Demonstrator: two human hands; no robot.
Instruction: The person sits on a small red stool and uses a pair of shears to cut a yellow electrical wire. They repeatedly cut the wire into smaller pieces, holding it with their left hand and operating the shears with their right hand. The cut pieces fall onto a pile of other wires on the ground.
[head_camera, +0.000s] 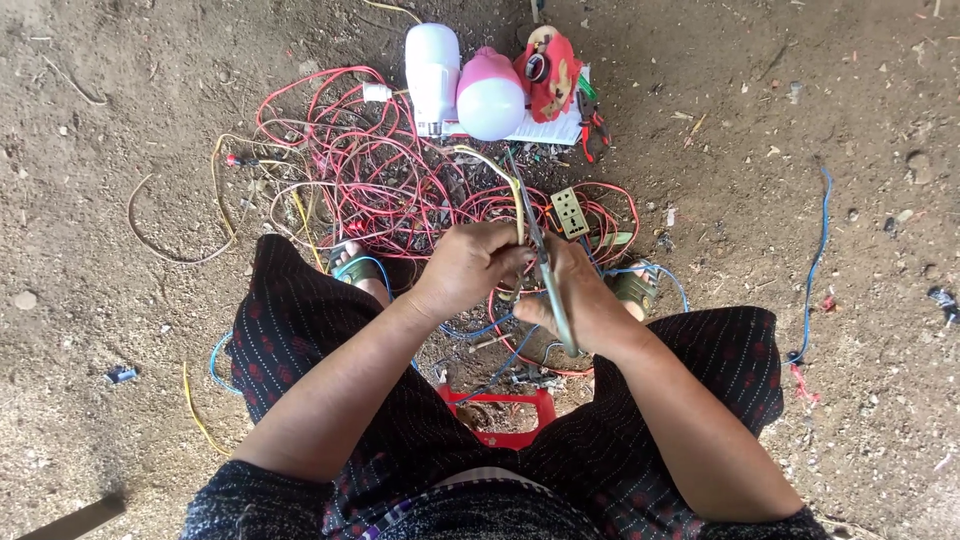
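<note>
My left hand (468, 266) is closed around a yellow wire (513, 190) that curves up and away from my fist. My right hand (578, 297) grips a slim grey tool with long jaws (541, 250), its tip at the wire just above my left fingers. Both hands meet over my lap, above a tangle of red wires (380, 170) on the dirt ground. I sit on a low red stool (505, 407), knees apart, in a dark patterned garment.
Beyond the wires lie a white bulb housing (432, 65), a pink-and-white bulb (490, 95), a red part (551, 70) and red-handled pliers (592, 125). A small socket plate (571, 212) lies near my right hand. A blue wire (815, 270) runs along the right.
</note>
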